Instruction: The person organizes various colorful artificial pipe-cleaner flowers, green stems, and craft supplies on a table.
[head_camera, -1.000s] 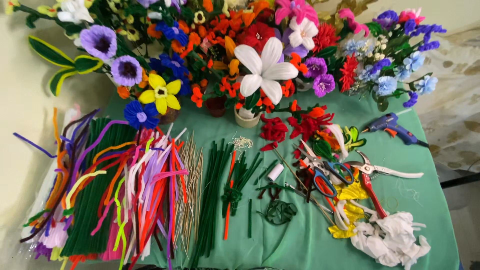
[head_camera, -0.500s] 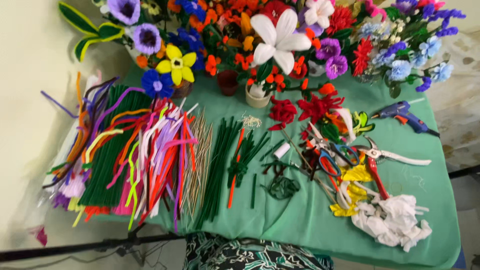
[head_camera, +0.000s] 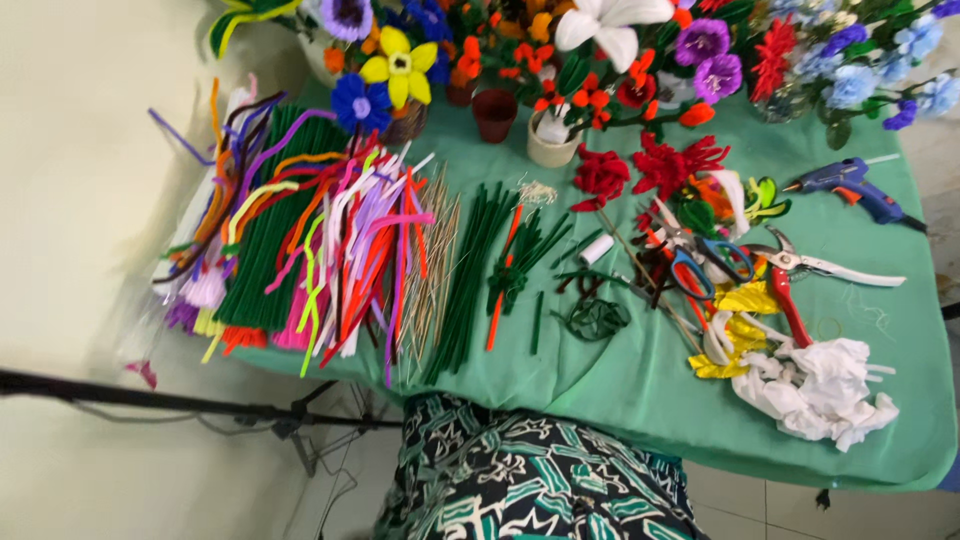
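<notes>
Table (head_camera: 640, 400) under green cloth, seen from above; the person's patterned lap (head_camera: 530, 480) shows at the bottom edge. Neither hand is in view, so no grip can be told.

Left part: heap of coloured pipe cleaners (head_camera: 340, 240) — pink, orange, purple, yellow, white — lying over a flat bundle of dark green ones (head_camera: 265, 250). Just beside it, a sheaf of thin tan sticks (head_camera: 432, 270), then a row of green stems (head_camera: 470, 275).

Centre, nearest the lap: loose green stems with one orange piece (head_camera: 500, 300), a small green coil (head_camera: 596, 319), a white spool (head_camera: 597, 249).

Right part: scissors (head_camera: 700, 265) with blue and red handles, touching red-handled pruners (head_camera: 790, 285); yellow scraps (head_camera: 735, 320); crumpled white fabric (head_camera: 815, 390) near the front edge. Blue glue gun (head_camera: 850, 185) lies apart, towards the far right.

Back edge: finished pipe-cleaner flowers (head_camera: 640, 60) in many colours, a maroon cup (head_camera: 495, 113), a cream cup (head_camera: 550, 145), loose red blooms (head_camera: 660, 165) lying on the cloth.
</notes>
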